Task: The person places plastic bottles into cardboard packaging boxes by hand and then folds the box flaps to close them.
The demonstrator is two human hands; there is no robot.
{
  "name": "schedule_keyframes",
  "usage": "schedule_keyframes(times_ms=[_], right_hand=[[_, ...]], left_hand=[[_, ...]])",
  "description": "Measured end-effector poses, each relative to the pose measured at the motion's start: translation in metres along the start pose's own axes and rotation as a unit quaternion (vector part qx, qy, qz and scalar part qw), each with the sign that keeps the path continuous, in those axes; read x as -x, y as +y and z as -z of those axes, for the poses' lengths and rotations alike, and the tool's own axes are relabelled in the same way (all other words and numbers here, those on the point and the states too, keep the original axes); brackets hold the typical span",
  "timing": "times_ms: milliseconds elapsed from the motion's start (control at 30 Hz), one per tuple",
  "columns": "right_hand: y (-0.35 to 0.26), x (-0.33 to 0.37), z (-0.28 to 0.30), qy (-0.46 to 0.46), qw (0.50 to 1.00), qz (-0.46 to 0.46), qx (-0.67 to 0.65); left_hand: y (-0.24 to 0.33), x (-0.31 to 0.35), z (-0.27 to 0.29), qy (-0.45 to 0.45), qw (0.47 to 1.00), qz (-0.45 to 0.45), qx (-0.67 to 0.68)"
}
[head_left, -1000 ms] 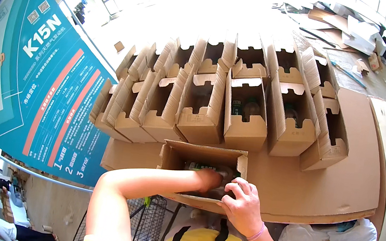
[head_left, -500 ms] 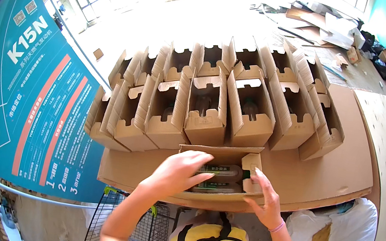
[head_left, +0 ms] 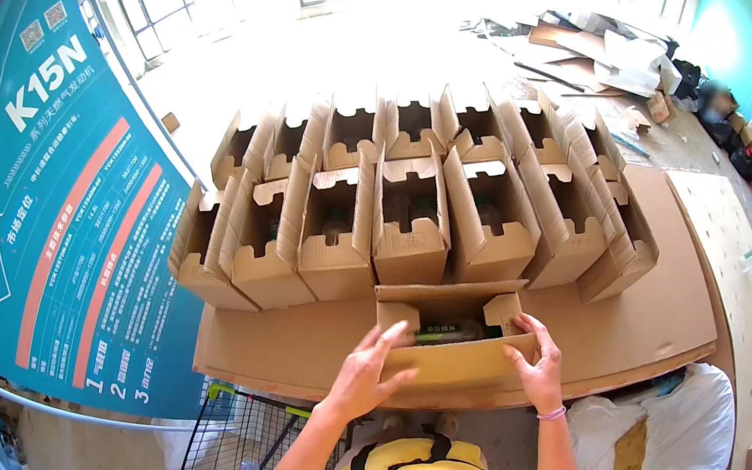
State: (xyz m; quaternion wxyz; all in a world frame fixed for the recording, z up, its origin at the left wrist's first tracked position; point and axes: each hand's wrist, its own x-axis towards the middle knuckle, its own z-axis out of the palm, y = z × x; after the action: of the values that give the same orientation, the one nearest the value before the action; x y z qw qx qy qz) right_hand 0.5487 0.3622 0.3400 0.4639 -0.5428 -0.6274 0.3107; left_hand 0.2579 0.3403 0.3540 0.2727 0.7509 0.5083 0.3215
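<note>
An open-topped cardboard box (head_left: 458, 368) lies lengthwise in front of me near the table's front edge. In it lie bottles with dark green labels (head_left: 451, 330), partly hidden by the front wall. My left hand (head_left: 366, 371) is at the box's left end, thumb and fingers spread apart around the corner, slightly blurred. At the right end my right hand (head_left: 538, 364) grips the box, with its fingers over the notched end flap and its thumb at the front wall.
Two rows of upright open cardboard boxes (head_left: 408, 250), several with bottles inside, stand just behind on the cardboard-covered table (head_left: 648, 318). A teal banner (head_left: 68, 226) rises at left. A black wire cart (head_left: 240, 440) stands below; a white sack (head_left: 676, 450) lies at right.
My left hand has come down from above the bottles to the box's left end. The box has shifted slightly right, and its left end flap now stands up. My right hand stays at its right end.
</note>
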Motion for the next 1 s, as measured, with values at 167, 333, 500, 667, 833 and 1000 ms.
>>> schedule_keyframes(times_ms=[167, 333, 500, 667, 833, 1000], right_hand=[[0.015, 0.006, -0.008, 0.043, 0.997, 0.032, 0.053], [0.029, -0.006, -0.03, 0.132, 0.987, 0.032, 0.084], [0.042, -0.004, -0.036, 0.132, 0.987, 0.045, 0.079], [0.044, -0.008, -0.038, 0.148, 0.975, 0.075, 0.146], [-0.004, -0.025, -0.004, 0.155, 0.969, 0.118, 0.155], [-0.181, -0.042, 0.069, 0.217, 0.919, 0.327, 0.043]], left_hand=[[-0.019, -0.006, -0.008, 0.023, 1.0, 0.012, 0.008], [-0.002, -0.034, 0.002, 0.148, 0.955, -0.099, -0.237], [-0.019, -0.029, 0.007, -0.018, 0.977, -0.054, -0.205], [-0.017, -0.013, 0.001, -0.085, 0.955, -0.159, -0.234], [-0.03, -0.016, -0.012, -0.092, 0.945, -0.153, -0.273], [-0.035, -0.008, -0.008, -0.06, 0.951, -0.135, -0.271]])
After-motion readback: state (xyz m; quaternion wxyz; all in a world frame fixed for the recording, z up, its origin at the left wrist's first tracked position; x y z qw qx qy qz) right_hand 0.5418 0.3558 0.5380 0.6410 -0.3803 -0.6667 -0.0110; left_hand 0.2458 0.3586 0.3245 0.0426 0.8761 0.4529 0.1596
